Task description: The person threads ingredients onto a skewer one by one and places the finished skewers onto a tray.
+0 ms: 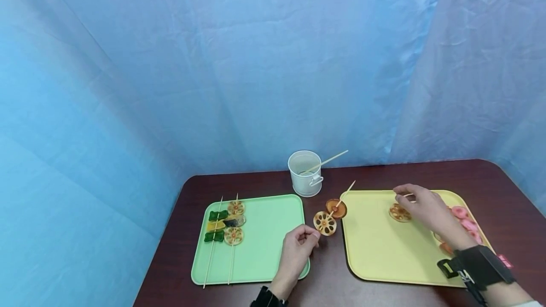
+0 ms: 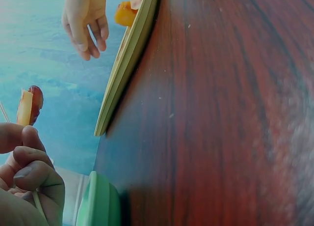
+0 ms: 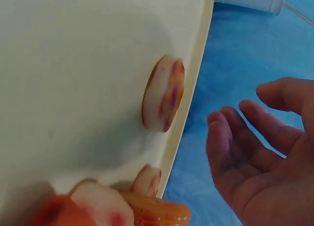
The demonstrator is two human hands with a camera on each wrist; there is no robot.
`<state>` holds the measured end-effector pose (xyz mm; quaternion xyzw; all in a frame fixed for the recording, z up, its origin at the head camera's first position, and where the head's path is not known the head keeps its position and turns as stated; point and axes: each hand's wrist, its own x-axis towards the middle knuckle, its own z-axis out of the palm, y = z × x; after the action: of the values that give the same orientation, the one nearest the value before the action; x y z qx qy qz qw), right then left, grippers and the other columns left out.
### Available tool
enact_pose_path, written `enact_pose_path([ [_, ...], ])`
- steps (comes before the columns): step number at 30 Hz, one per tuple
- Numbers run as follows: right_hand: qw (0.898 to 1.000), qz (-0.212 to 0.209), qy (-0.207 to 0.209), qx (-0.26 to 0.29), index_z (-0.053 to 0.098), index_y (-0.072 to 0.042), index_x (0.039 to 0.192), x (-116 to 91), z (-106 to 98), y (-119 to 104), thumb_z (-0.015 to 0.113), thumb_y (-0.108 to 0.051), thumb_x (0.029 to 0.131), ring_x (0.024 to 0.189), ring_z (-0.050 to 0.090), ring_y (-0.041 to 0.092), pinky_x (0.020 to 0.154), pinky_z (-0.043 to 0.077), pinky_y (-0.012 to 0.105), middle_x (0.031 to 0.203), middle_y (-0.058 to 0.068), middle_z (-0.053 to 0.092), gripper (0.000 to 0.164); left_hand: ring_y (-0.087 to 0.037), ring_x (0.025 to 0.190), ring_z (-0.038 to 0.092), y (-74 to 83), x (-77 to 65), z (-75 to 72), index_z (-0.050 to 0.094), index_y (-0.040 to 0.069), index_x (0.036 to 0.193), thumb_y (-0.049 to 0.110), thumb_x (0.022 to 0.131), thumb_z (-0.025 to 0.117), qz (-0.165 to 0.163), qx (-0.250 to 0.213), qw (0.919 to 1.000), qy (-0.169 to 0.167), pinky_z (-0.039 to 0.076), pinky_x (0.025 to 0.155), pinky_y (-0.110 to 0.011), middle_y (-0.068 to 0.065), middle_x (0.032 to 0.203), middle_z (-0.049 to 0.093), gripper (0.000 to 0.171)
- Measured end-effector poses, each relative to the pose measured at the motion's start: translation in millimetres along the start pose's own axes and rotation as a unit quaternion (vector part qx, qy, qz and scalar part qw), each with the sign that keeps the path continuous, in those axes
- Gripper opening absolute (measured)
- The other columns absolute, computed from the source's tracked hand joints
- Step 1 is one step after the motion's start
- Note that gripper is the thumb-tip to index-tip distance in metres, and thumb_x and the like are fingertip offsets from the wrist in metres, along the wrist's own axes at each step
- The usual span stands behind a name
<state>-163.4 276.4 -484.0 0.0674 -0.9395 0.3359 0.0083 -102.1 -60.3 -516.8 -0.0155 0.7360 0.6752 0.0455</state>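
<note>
My left hand [image 1: 300, 248] pinches the lower part of a bamboo skewer [image 1: 350, 186], over the gap between two trays. On that skewer are a lotus root slice [image 1: 325, 223], close to my fingertips, and a brown mushroom cap [image 1: 336, 208] above it. Over the yellow tray [image 1: 371, 255], my right hand [image 1: 426, 210] hovers with loosely bent fingers. Nothing lies between those fingers in the right wrist view. Beneath and beside them, a single lotus root slice [image 3: 163, 93] lies flat on the tray, apart from the fingertips.
Two loaded skewers lie on the green tray [image 1: 268, 236]: one with green and yellow pieces [image 1: 216, 225], one with lotus slices [image 1: 233, 236] and a dark piece. A white bucket [image 1: 304, 186] holding a stick stands behind. Several pink pieces [image 1: 467, 224] line the yellow tray's right side.
</note>
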Motion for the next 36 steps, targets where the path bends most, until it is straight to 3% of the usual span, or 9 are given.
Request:
enact_pose_path([
  [9, 0.997, 0.004, -0.040, -0.067, 0.065, 0.009, 0.125, 4, 0, 7, 0.071, -0.022, 0.096, 0.104, 0.066, 0.048, 0.081, 0.053, 0.059, 0.117, 0.031, 0.067, 0.043, -0.009, 0.058, 0.049, 0.4, 0.1, -0.5, 0.072, -0.003, 0.091, 0.009, 0.092, 0.071, -0.005, -0.001, 1.0000, -0.001, 0.036, 0.052, -0.019, 0.000, 0.069, 0.063, 0.012],
  [16, 0.990, -0.009, -0.060, -0.129, 0.068, 0.008, 0.120, 5, 5, 8, 0.073, -0.027, 0.094, 0.107, 0.063, 0.054, 0.083, 0.050, 0.063, 0.115, 0.029, 0.069, 0.044, -0.012, 0.060, 0.051, 0.5, -0.3, -0.7, 0.073, -0.001, 0.090, 0.009, 0.093, 0.071, -0.009, -0.004, 0.9999, -0.001, 0.038, 0.053, -0.019, -0.004, 0.071, 0.065, 0.010],
  [29, 0.987, -0.018, -0.044, -0.152, 0.069, 0.009, 0.116, 5, 12, 12, 0.076, -0.022, 0.091, 0.102, 0.064, 0.054, 0.081, 0.050, 0.063, 0.110, 0.029, 0.070, 0.040, -0.012, 0.060, 0.051, -0.8, 0.3, 1.0, 0.071, -0.005, 0.091, 0.009, 0.093, 0.071, -0.005, -0.009, 0.9999, 0.002, 0.038, 0.053, -0.019, -0.013, 0.074, 0.066, 0.014],
  [36, 0.989, -0.015, -0.042, -0.143, 0.069, 0.010, 0.114, 5, 13, 12, 0.078, -0.021, 0.089, 0.099, 0.063, 0.050, 0.075, 0.052, 0.058, 0.105, 0.029, 0.067, 0.041, -0.012, 0.059, 0.050, -1.1, 0.2, 0.9, 0.072, -0.001, 0.091, 0.011, 0.093, 0.071, -0.010, -0.006, 0.9999, 0.004, 0.037, 0.052, -0.019, -0.006, 0.073, 0.066, 0.013],
])
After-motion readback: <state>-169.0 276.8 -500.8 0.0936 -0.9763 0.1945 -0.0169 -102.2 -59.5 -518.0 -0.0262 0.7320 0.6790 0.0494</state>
